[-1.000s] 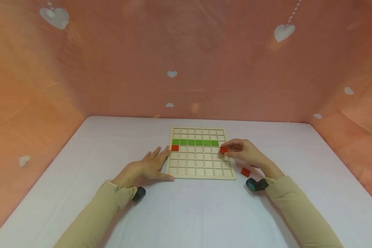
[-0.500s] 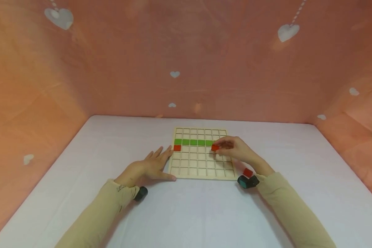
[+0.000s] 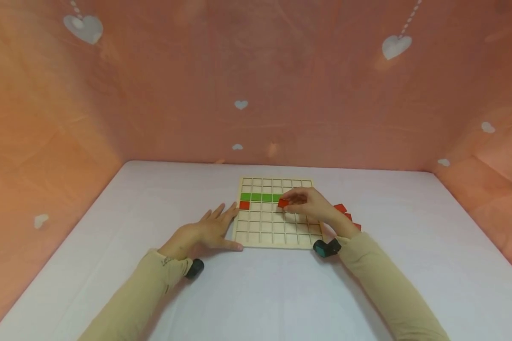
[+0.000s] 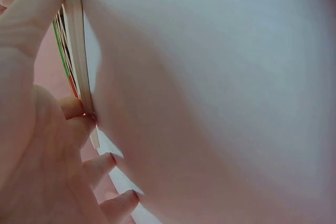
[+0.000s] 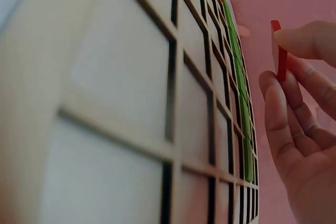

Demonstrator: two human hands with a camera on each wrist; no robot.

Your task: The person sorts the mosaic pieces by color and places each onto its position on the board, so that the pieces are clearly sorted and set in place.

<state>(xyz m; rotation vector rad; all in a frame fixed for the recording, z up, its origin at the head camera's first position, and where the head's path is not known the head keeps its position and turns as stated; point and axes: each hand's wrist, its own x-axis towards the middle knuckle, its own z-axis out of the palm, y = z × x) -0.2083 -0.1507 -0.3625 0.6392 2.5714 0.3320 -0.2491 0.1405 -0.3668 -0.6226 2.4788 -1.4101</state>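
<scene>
A wooden grid board [image 3: 277,246] lies flat on the white table. Green square tiles [image 3: 256,197] fill part of one row, its right end hidden behind my right hand. One red tile [image 3: 244,205] sits at the left end of the row below. My left hand [image 3: 213,229] has its fingers spread, with fingertips and thumb against the board's left edge. In the left wrist view, that hand [image 4: 47,145] touches the board's side. Over the board, my right hand [image 3: 311,204] pinches a red square tile [image 3: 283,203]. The right wrist view shows this tile [image 5: 282,56] edge-on, above the grid.
Several loose red tiles [image 3: 340,208] lie to the right of the board, partly behind the right forearm. Black wrist cameras [image 3: 326,247] hang under both sleeves. A pink cloth wall [image 3: 273,118] with white hearts rises behind the table.
My right hand has moved left across the board with the red tile, from its right edge toward the middle. More loose red tiles now show beside the forearm. The left hand stays put.
</scene>
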